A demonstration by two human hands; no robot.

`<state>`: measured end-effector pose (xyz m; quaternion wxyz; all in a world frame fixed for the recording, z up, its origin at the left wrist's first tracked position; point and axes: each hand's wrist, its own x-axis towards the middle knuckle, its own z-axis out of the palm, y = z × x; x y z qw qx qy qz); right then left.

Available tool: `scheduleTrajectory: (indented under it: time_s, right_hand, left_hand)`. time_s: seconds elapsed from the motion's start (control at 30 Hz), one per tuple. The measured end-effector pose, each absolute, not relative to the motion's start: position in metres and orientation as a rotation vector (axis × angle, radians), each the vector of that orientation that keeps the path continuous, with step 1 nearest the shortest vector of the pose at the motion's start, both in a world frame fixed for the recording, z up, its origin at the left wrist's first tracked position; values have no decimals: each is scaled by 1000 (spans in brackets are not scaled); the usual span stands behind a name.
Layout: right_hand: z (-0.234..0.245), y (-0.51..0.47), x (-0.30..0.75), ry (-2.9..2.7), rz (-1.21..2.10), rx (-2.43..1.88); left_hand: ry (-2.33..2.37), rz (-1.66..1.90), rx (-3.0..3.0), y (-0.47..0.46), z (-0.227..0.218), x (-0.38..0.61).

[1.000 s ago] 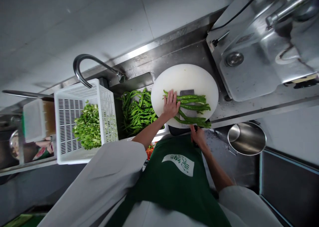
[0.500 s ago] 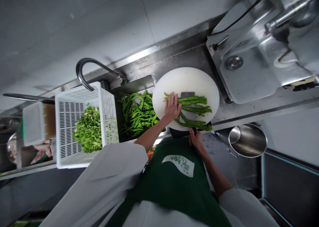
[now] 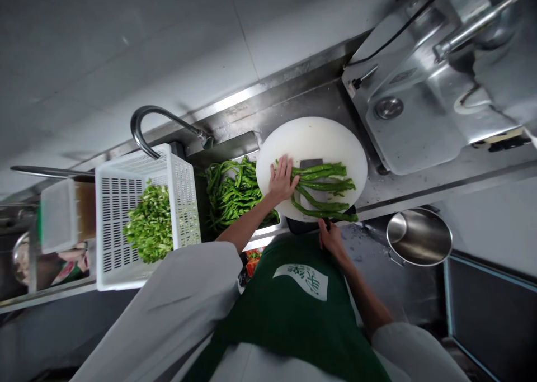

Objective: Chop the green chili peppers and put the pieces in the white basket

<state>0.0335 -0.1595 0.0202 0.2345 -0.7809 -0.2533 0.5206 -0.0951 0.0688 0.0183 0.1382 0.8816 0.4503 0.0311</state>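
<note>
A round white cutting board (image 3: 312, 136) lies on the steel counter with several long green peppers (image 3: 325, 187) in a row on it. My left hand (image 3: 282, 179) lies flat on their left ends, fingers spread. A cleaver blade (image 3: 311, 164) shows under the peppers. At the board's near edge my right hand (image 3: 330, 237) is closed round the cleaver's dark handle, which is mostly hidden.
A heap of whole green peppers (image 3: 232, 193) fills the sink left of the board, under a curved tap (image 3: 155, 119). A white slotted crate (image 3: 138, 214) holds chopped greens. A steel machine (image 3: 423, 97) stands at the right, a steel bowl (image 3: 418, 237) below it.
My left hand has shifted slightly left along the peppers. The view has drifted a little; the right hand stays on the handle.
</note>
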Motion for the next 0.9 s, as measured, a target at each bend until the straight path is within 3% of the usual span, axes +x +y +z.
scheduleTrajectory:
  time_s: [0.9]
  right_hand:
    - [37, -132, 23, -683, 1371, -2274]
  left_hand:
    - [1296, 137, 2464, 70, 3, -102]
